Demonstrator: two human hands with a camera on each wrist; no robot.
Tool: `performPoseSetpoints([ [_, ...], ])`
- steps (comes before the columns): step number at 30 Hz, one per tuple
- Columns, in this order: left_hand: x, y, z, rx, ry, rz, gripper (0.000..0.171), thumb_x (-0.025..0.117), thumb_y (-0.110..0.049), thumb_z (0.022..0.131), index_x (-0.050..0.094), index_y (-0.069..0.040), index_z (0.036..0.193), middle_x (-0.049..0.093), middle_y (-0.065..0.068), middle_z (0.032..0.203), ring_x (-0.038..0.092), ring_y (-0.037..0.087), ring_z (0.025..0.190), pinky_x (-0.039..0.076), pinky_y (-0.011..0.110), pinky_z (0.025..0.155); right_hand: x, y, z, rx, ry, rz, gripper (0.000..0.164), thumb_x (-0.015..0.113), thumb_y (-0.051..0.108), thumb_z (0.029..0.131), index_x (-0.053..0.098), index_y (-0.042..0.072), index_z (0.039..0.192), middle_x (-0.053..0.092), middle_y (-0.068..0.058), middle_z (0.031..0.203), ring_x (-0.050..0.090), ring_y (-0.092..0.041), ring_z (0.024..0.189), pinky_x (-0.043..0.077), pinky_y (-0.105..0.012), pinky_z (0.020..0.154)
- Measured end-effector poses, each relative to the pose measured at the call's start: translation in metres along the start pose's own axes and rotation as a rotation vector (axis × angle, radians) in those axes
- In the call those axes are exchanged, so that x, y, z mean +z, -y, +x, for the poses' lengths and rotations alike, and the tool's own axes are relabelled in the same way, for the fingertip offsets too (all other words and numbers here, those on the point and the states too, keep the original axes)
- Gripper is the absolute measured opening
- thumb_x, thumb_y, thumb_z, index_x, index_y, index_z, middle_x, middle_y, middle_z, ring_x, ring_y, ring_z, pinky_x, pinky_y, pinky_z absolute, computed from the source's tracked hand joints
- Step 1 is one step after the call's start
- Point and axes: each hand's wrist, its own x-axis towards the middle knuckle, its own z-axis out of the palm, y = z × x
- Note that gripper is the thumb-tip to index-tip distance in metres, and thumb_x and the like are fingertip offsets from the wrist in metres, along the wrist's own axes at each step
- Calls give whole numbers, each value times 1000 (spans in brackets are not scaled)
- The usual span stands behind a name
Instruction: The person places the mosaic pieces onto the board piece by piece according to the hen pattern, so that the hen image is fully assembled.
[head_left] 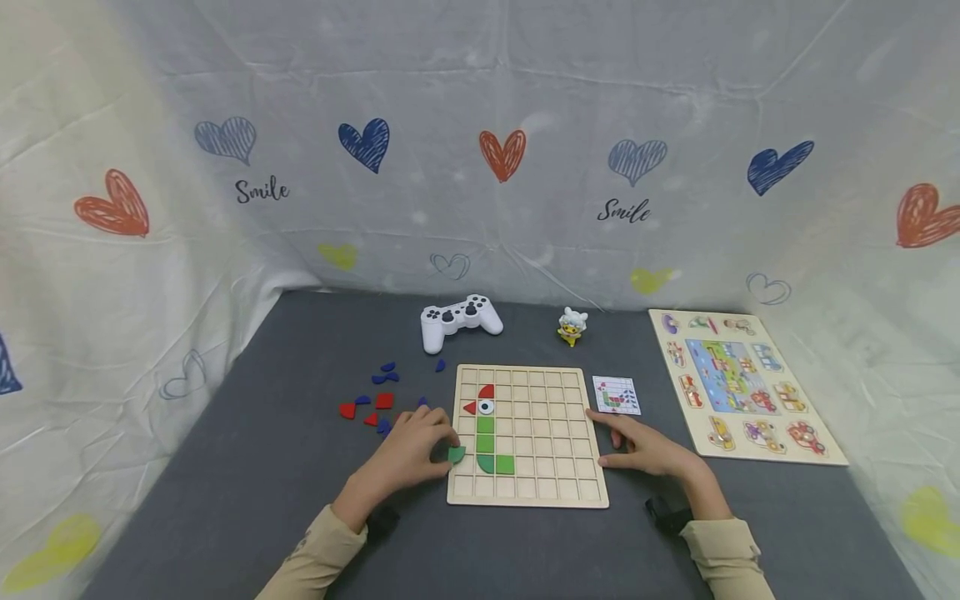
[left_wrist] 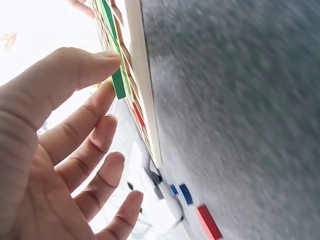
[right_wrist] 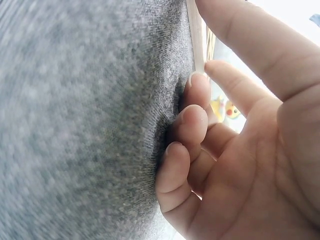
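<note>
Thumb and forefinger of my left hand (head_left: 411, 446) pinch a green rounded piece (head_left: 457, 454) over the left edge of a wooden grid board (head_left: 540, 493). In the left wrist view the green piece (left_wrist: 119, 85) is seen edge-on beside the board's pale side (left_wrist: 142, 75). The board holds a red rounded piece (head_left: 487, 391), a red triangle (head_left: 470, 407), an eye piece (head_left: 486, 407), several green squares (head_left: 486, 435) and a green rounded piece (head_left: 485, 464). At the board's right edge, my right hand (head_left: 648, 450) touches the side with forefinger and thumb; its other fingers bend loosely on the cloth.
Loose blue pieces (head_left: 386, 378) and red pieces (head_left: 384, 401) lie left of the board. A pattern card (head_left: 617, 395) is at its right. Behind stand a white game controller (head_left: 461, 320) and a small figurine (head_left: 572, 327). A picture puzzle board (head_left: 738, 442) lies far right.
</note>
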Motion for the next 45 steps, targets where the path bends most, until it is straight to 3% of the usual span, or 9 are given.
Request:
performPoseSetpoints([
  [18, 16, -26, 22, 109, 7, -10, 17, 75, -25, 72, 69, -25, 89, 55, -7, 96, 46, 13, 93, 39, 44, 85, 0, 2, 0, -3, 1, 0, 71, 69, 26, 83, 35, 2, 141, 41, -6, 82, 33, -5, 62, 34, -21, 55],
  [30, 25, -43, 36, 140, 30, 28, 18, 73, -32, 75, 68, -28, 92, 52, -9, 93, 45, 10, 90, 38, 37, 84, -1, 1, 0, -3, -1, 5, 72, 69, 27, 83, 35, 3, 142, 41, -7, 82, 33, -7, 62, 34, -21, 55],
  [45, 33, -60, 48, 149, 50, -20, 17, 73, -33, 77, 70, -26, 92, 53, -9, 91, 41, 8, 82, 37, 31, 79, 0, 0, 0, 2, 4, 12, 72, 69, 27, 83, 35, 2, 141, 41, -6, 83, 33, -7, 62, 34, -21, 55],
])
